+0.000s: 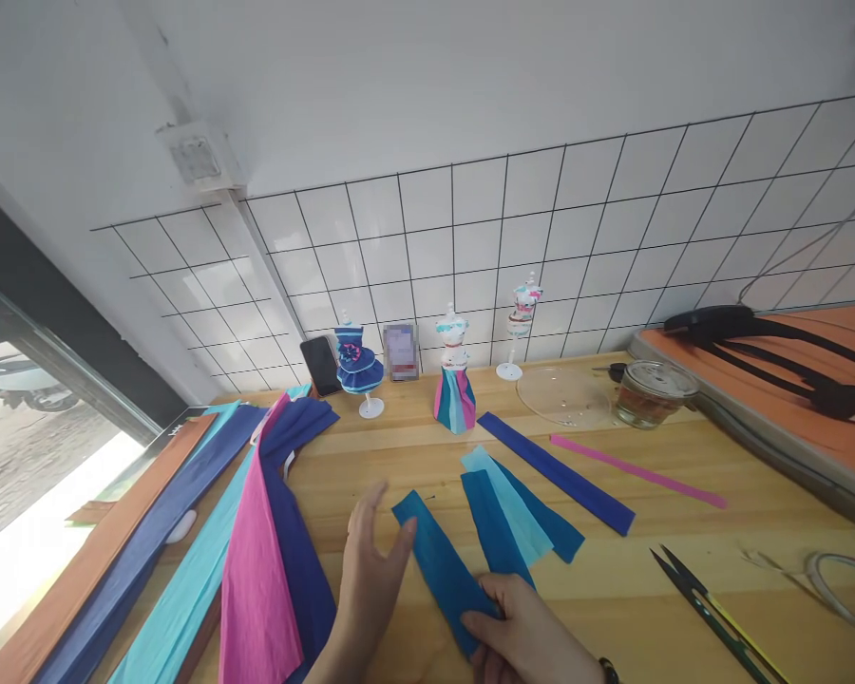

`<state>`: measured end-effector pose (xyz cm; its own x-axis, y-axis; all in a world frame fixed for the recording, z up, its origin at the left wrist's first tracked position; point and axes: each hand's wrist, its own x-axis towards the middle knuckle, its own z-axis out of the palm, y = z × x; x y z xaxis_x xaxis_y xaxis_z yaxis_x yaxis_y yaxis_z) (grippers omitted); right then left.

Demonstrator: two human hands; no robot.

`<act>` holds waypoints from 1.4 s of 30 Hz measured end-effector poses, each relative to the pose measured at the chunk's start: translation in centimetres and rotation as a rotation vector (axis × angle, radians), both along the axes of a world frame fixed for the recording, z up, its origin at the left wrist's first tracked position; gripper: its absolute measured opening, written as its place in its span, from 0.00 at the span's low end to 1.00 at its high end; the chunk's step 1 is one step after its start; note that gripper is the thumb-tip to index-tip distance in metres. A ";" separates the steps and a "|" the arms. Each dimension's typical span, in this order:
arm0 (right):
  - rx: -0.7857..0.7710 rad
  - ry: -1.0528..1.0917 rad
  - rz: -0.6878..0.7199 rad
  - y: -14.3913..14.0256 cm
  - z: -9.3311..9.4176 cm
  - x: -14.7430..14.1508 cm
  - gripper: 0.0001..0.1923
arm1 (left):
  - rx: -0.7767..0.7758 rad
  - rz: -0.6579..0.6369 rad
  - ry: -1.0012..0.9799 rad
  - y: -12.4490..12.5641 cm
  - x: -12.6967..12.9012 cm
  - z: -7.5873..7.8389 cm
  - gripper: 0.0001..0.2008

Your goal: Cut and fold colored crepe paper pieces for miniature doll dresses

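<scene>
**Teal crepe strip pinned down on the bench**

While lying flat near the front edge of the wooden table, teal strip gets pinched at its near end by right hand, fingers closed on the paper. Left hand just beside it, open and on edge, fingertips touching the strip's left side. Crinkly crepe texture, long and narrow, angled toward upper left.

No readable writing anywhere; card against the wall is blurred out, phone screen dark.

Right next door: fan of more strips in teal and light blue, then a navy strip and a thin pink strip farther right, all apart from each other. Bare wood between them and the thread snips at right, so decent room there. Left side crowded by big crepe sheets in pink, navy, teal and brown hanging over the table edge.

Back by the tiled wall: three little mannequins in paper dresses, a clear plastic disc, and a lidded glass jar.
</scene>
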<state>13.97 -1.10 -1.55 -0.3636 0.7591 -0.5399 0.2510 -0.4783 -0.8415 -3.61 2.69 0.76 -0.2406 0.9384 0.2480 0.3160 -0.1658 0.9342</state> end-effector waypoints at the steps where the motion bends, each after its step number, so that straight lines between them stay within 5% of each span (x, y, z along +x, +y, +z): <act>1: -0.009 0.010 0.003 0.1 0.1 0.0 0.06 | 0.020 -0.060 0.168 -0.4 0.3 0.3 0.20; 6: -0.020 0.008 0.024 0.4 0.5 0.0 0.10 | -0.130 -0.311 0.814 -2.1 1.9 -0.6 0.21; 11: 0.013 -0.042 0.047 -0.1 0.3 -0.2 0.10 | -0.212 -0.342 1.054 -2.6 2.1 -2.1 0.24; 16: 0.066 -0.134 0.095 -1.0 1.2 0.9 0.10 | -0.194 -0.343 1.093 -2.5 1.8 -2.5 0.24; 19: 0.315 -0.325 0.037 -0.9 2.7 2.5 0.11 | -0.226 -0.349 1.083 -2.3 1.9 -2.0 0.23; 22: 0.688 -0.755 -0.027 -0.3 3.5 4.0 0.09 | -0.257 -0.352 1.083 -2.1 2.2 -1.2 0.22; 25: 0.749 -0.920 -0.060 0.2 2.8 4.7 0.10 | -0.240 -0.347 1.073 -2.0 2.4 -0.7 0.21; 31: 0.775 -0.778 -0.060 0.2 1.3 4.5 0.20 | -0.210 -0.330 1.051 -2.0 2.0 -1.7 0.23; 42: 0.792 -0.345 -0.084 0.7 5.4 2.1 0.11 | -0.195 -0.373 0.982 -1.8 1.3 -2.2 0.25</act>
